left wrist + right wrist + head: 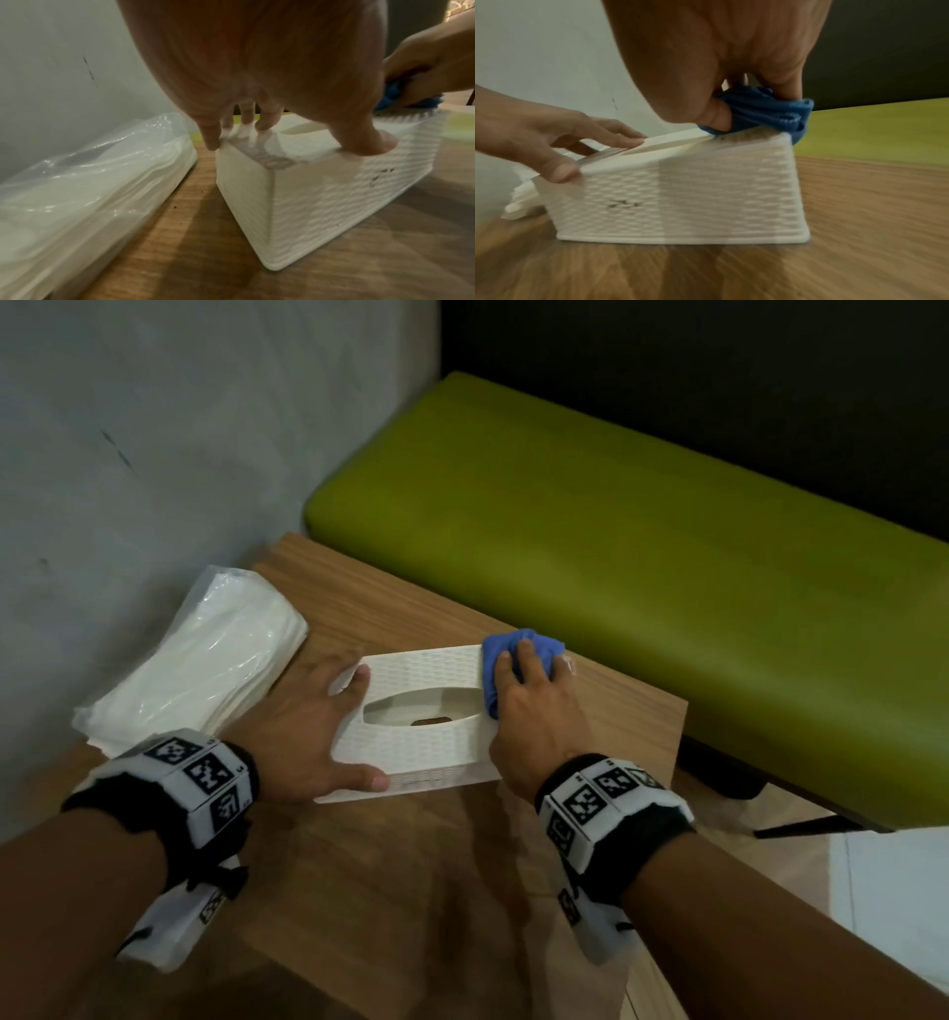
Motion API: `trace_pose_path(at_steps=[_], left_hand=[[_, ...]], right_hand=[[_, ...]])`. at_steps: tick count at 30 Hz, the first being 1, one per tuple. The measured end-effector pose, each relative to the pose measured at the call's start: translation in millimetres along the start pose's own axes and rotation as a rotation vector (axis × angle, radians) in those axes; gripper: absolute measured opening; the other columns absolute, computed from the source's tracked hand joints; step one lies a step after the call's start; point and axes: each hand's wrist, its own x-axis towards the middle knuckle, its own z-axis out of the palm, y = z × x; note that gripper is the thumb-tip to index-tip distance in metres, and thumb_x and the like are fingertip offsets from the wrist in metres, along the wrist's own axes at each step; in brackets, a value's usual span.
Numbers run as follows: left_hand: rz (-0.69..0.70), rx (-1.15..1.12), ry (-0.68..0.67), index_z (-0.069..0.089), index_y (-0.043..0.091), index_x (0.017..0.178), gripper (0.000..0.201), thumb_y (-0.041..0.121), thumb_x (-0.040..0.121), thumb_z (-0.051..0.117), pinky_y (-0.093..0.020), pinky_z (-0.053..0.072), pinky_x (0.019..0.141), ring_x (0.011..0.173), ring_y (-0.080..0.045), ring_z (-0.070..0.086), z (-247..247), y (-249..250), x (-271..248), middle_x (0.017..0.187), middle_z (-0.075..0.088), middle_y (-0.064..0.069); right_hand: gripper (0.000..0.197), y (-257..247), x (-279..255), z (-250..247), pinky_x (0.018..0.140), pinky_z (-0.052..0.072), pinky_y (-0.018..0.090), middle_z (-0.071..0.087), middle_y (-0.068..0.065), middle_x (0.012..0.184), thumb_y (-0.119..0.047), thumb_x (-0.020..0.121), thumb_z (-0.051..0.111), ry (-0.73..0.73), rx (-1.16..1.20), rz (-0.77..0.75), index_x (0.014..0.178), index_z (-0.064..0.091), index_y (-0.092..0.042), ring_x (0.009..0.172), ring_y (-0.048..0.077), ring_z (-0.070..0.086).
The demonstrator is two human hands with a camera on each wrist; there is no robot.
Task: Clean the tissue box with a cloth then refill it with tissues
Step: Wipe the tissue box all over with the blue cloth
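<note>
Tissue box (426, 742), white and woven-textured, stands on the wooden tabletop (411, 891). Left hand (303, 731) steadies its left end with straight fingers spread. Right hand (534, 711) clutches a blue cloth (518, 649) against the box's far right top corner. Wrapped tissues (205, 665) lie just left.

box interior (421, 708) mostly hidden

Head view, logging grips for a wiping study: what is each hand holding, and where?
Right hand grips the bunched blue cloth on the white woven-pattern plastic tissue box's top, far end. Left hand steadies the box's near end, fingers straight.
</note>
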Motion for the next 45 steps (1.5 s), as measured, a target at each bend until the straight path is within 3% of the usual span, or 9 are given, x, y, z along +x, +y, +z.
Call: trace_pose_path(at_steps=[3,7,10,16,22,27,32,39,45], left_hand=[[-0.025,0.031,0.006,0.001,0.014,0.156,0.127,0.083,0.065,0.057,-0.031,0.008,0.120,0.149,-0.020,-0.002,-2,1,-1,0.163,-0.009,0.000],[-0.035,0.088,0.008,0.010,0.011,0.155,0.128,0.083,0.062,0.060,-0.033,0.011,0.121,0.148,-0.022,0.005,-7,5,0,0.163,-0.001,-0.006],[-0.040,0.125,-0.014,0.009,0.015,0.155,0.130,0.084,0.059,0.061,-0.035,0.023,0.119,0.146,-0.025,0.015,-15,12,3,0.162,0.004,-0.008],[-0.052,0.235,-0.040,0.007,0.019,0.156,0.132,0.087,0.056,0.061,-0.039,0.034,0.113,0.138,-0.032,0.031,-24,30,12,0.156,0.015,-0.014],[-0.062,0.225,-0.009,0.010,0.020,0.155,0.135,0.090,0.050,0.058,-0.042,0.034,0.113,0.136,-0.032,0.032,-16,29,13,0.154,0.016,-0.013],[-0.068,0.211,0.012,0.011,0.021,0.154,0.136,0.091,0.048,0.057,-0.046,0.036,0.111,0.136,-0.032,0.029,-10,34,12,0.154,0.015,-0.010],[-0.084,0.197,0.018,0.010,0.022,0.155,0.134,0.089,0.050,0.060,-0.045,0.038,0.109,0.134,-0.032,0.031,-8,34,13,0.153,0.015,-0.009],[-0.093,0.186,-0.004,0.012,0.019,0.155,0.136,0.086,0.048,0.064,-0.045,0.039,0.108,0.133,-0.033,0.031,-11,37,14,0.151,0.019,-0.012],[-0.097,0.177,-0.004,0.011,0.019,0.155,0.136,0.085,0.049,0.064,-0.043,0.036,0.110,0.135,-0.032,0.030,-13,38,11,0.154,0.015,-0.012]], right_hand=[[0.073,11,-12,-1,0.114,0.028,0.050,0.001,0.012,0.163,-0.013,0.092,0.048,-0.030,0.013,-0.032,0.154,0.010,-0.009,0.144,0.044,0.015],[0.071,27,-38,-9,0.109,0.037,0.045,0.003,0.010,0.164,-0.011,0.094,0.045,-0.018,0.083,0.042,0.154,0.009,-0.012,0.137,0.040,0.030],[0.072,0,-45,-3,0.109,0.034,0.051,0.010,0.017,0.162,-0.017,0.091,0.052,-0.028,-0.037,-0.066,0.152,0.016,-0.004,0.136,0.046,0.028],[0.070,24,-1,-9,0.102,0.038,0.047,0.023,0.016,0.156,-0.018,0.085,0.052,0.047,-0.033,0.061,0.148,0.025,-0.006,0.127,0.042,0.040],[0.066,12,-43,11,0.101,0.038,0.053,0.026,0.020,0.152,-0.023,0.086,0.042,-0.078,-0.159,-0.066,0.146,0.026,-0.005,0.128,0.045,0.037],[0.058,11,-9,-22,0.094,0.040,0.046,0.034,0.014,0.144,-0.020,0.086,0.052,0.082,-0.057,0.145,0.141,0.036,-0.011,0.116,0.041,0.040],[0.053,-19,-5,-12,0.100,0.036,0.048,0.037,0.014,0.143,-0.017,0.088,0.052,0.050,-0.121,-0.096,0.139,0.039,-0.010,0.117,0.041,0.039],[0.060,26,-18,-22,0.091,0.039,0.042,0.032,0.016,0.146,-0.017,0.089,0.050,0.042,-0.094,0.127,0.145,0.030,-0.010,0.112,0.040,0.041],[0.055,-16,-59,-8,0.098,0.041,0.049,0.027,0.014,0.148,-0.023,0.096,0.043,-0.048,-0.046,-0.061,0.147,0.028,-0.009,0.124,0.040,0.035]])
